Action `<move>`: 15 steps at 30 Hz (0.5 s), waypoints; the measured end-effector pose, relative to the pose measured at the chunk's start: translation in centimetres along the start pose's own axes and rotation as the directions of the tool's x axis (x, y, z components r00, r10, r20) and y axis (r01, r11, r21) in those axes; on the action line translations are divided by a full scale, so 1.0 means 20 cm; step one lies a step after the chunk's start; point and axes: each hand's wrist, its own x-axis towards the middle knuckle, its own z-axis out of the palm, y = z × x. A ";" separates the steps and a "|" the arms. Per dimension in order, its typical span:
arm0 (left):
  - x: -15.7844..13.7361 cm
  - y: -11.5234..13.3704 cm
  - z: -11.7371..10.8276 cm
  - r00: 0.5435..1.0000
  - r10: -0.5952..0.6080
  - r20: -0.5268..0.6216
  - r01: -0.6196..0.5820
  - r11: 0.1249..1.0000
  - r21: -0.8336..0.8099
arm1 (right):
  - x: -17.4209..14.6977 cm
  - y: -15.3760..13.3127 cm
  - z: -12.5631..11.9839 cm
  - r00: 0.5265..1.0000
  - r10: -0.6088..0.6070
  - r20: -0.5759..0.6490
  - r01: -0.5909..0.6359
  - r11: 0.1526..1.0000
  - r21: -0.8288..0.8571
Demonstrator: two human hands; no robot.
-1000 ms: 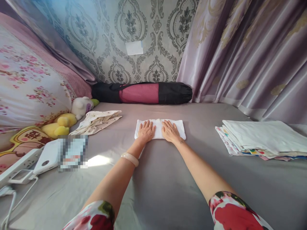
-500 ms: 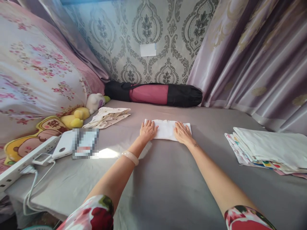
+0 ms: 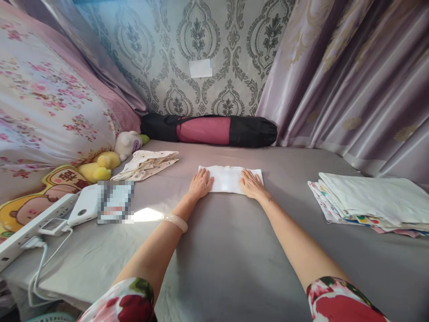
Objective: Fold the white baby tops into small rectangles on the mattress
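Observation:
A white cloth (image 3: 225,180), folded into a flat rectangle, lies on the grey sheet (image 3: 234,250) in front of me. My left hand (image 3: 201,183) rests flat on its left end, fingers stretched out and pointing away from me. On the right end lies my right hand (image 3: 252,183), also flat with its fingers extended. Neither hand grips the cloth. A light ring-shaped bangle (image 3: 176,222) circles my left wrist.
A stack of folded cloths (image 3: 375,199) lies at the right. To the left are a crumpled cream cloth (image 3: 147,164), plush toys (image 3: 100,166), a white power bank (image 3: 85,203) and a power strip (image 3: 50,217) with cables. A black-and-pink rolled bag (image 3: 204,129) lies along the wall.
The whole view has shifted slightly, so everything appears a little further left. Both hands still lie flat on the white cloth, which looks unchanged.

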 end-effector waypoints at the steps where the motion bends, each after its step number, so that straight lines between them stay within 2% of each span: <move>1: -0.01 -0.02 0.00 1.000 -0.001 -0.011 0.001 1.000 -0.018 | -0.01 0.01 -0.01 1.000 0.014 -0.007 -0.014 1.000 0.001; 4: -0.06 -0.10 0.00 0.997 -0.021 -0.069 0.017 0.998 -0.060 | -0.03 0.06 -0.02 0.993 0.097 -0.073 -0.099 0.995 -0.026; 7: -0.09 -0.14 0.02 0.980 -0.069 -0.187 0.061 0.997 -0.052 | -0.04 0.10 0.00 0.986 0.155 -0.059 -0.157 0.987 -0.031; 11: -0.11 -0.14 0.02 0.940 -0.136 -0.313 0.135 0.991 -0.023 | -0.03 0.12 0.03 0.987 0.157 -0.023 -0.157 0.987 -0.033; 15: -0.13 -0.12 0.00 0.913 -0.221 -0.343 0.216 0.975 -0.054 | 0.00 0.14 0.04 0.988 0.153 -0.019 -0.154 0.987 -0.044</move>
